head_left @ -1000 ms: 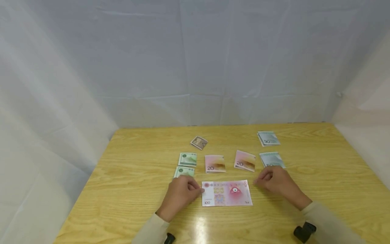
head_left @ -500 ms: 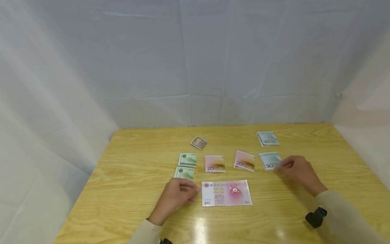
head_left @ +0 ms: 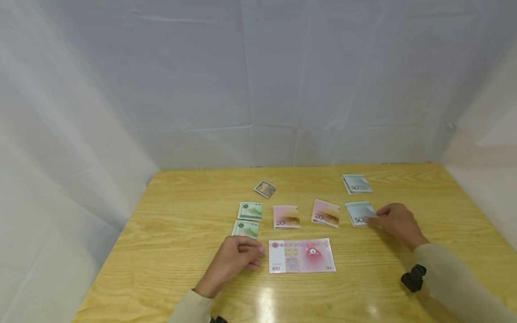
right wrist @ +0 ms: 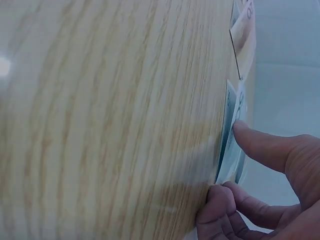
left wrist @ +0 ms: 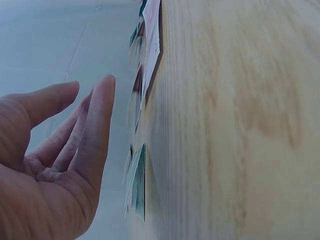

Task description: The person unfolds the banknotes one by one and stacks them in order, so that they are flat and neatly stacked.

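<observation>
At the right of the table in the head view lies a folded blue-green 50 banknote (head_left: 355, 211). My right hand (head_left: 401, 225) pinches its right side; in the right wrist view the thumb (right wrist: 265, 147) presses on the upper layer and the fingertips are at the edge. An unfolded pink 100 banknote (head_left: 300, 255) lies flat in front. Just left of it, above the table, hovers my left hand (head_left: 233, 261), holding nothing, its thumb and fingers apart in the left wrist view. A folded green banknote (head_left: 245, 229) is right behind that hand.
Two folded 20 banknotes, one left (head_left: 286, 217) and one right (head_left: 325, 213), sit behind the 100. Farther back are another folded 50 banknote (head_left: 357, 184), a second green banknote (head_left: 250, 211) and a small folded brown banknote (head_left: 265, 189). White sheeting (head_left: 282, 89) encloses the table.
My right hand has moved right, from beside the 100 banknote to the nearer folded 50, and taken its right side. The left hand has drawn back slightly from the 100 banknote's left edge.
</observation>
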Tool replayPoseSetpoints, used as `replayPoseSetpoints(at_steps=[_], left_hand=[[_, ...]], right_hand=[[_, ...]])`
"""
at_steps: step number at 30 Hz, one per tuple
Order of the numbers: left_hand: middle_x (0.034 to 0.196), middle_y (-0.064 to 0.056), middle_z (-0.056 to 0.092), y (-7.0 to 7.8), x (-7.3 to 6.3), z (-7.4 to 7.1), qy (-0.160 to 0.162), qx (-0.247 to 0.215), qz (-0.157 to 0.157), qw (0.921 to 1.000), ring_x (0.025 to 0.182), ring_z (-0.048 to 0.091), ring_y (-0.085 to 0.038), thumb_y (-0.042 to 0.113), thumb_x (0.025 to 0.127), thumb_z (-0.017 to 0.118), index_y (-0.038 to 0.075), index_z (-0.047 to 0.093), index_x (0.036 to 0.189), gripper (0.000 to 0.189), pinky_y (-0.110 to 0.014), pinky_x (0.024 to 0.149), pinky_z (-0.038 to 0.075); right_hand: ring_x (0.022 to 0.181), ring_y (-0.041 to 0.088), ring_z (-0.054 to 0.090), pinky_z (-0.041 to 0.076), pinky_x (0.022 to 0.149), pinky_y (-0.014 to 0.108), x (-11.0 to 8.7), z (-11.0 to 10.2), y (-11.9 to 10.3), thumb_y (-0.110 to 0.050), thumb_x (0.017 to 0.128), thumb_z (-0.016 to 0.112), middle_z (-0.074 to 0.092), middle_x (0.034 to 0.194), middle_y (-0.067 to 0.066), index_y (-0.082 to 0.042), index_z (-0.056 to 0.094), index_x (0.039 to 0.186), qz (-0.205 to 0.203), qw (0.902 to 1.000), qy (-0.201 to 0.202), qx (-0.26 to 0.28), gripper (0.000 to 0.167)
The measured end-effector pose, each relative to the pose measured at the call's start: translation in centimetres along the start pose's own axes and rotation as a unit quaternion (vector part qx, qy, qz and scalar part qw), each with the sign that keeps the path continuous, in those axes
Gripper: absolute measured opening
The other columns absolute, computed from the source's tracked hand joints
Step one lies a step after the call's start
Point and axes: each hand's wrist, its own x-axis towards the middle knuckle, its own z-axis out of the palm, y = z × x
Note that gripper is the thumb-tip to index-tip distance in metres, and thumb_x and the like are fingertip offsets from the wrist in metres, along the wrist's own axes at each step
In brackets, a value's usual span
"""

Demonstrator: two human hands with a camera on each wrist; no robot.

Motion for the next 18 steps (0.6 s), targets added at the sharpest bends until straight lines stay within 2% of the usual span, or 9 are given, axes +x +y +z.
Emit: replayPoseSetpoints(at_steps=[4, 18], left_hand=[[0.091, -0.019, 0.074, 0.08, -0.06, 0.12, -0.005, -0.001, 0.003, 1.0, 0.075, 0.073, -0.026, 0.004, 0.094, 0.07, -0.012, 0.069, 0.107, 0.02, -0.036, 0.069, 0.066], [0.091, -0.018, 0.074, 0.29, -0.31, 0.38, -0.023, -0.002, -0.002, 0.9997, 0.074, 0.072, -0.024, 0.006, 0.095, 0.069, -0.01, 0.07, 0.107, 0.02, -0.037, 0.069, 0.066]], right_hand=[[0.097, 0.041, 0.061, 0.055, 0.076, 0.049, 0.21, 0.22, -0.37, -0.034, 0.087, 0.079, 0.062, 0.113, 0.033, 0.017, 0.061, 0.114, -0.001, 0.9999, 0.003, -0.012, 0.061], [0.097, 0.042, 0.061, 0.055, 0.077, 0.05, 0.45, 0.56, -0.52, -0.03, 0.088, 0.078, 0.061, 0.113, 0.033, 0.017, 0.058, 0.119, 0.013, 0.9999, -0.01, -0.002, 0.06]])
